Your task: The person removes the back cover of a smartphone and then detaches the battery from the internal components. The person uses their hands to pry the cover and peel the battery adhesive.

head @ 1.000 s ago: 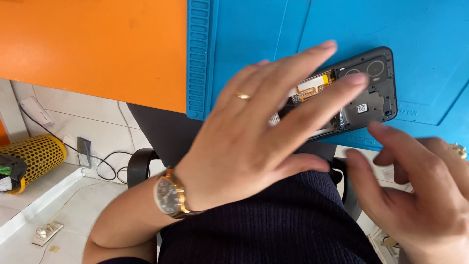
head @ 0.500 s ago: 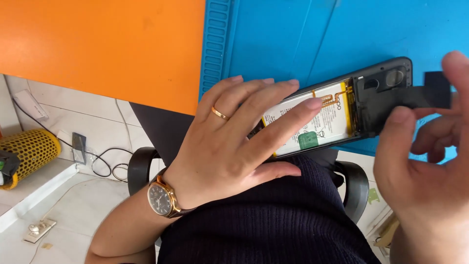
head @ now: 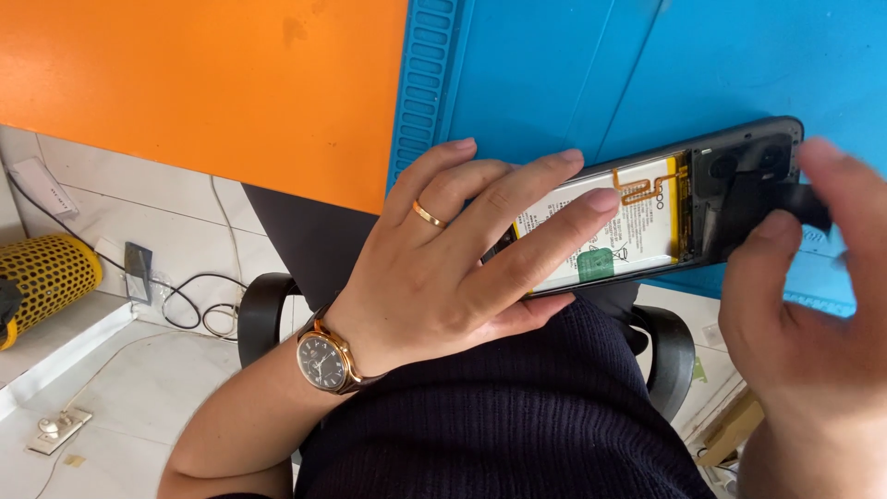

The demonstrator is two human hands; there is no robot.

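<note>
Left hand: your left hand (head: 443, 268) lay spread over the phone (head: 647, 222), fingers flat across the battery (head: 637, 236), thumb tucked under the near edge. That was a loose hold, not a clench.
Right hand: your right hand (head: 813, 305) was at the phone's camera end, thumb and fingers closed to a narrow gap on a black part (head: 799, 205). It looked pinched, though I couldn't tell whether the part was free of the frame.
Phone: it hung open-backed over the near edge of the blue mat (head: 647, 83), half above your lap, tilted up to the right.
Done: the back cover was off; battery and an orange flex (head: 637, 192) lay bare.
Left: the battery was in its bay, and the camera module (head: 744, 162) sat in place.
Around: orange table (head: 185, 83) at left; a yellow mesh thing (head: 46, 277) and cables (head: 199, 305) on the floor.
</note>
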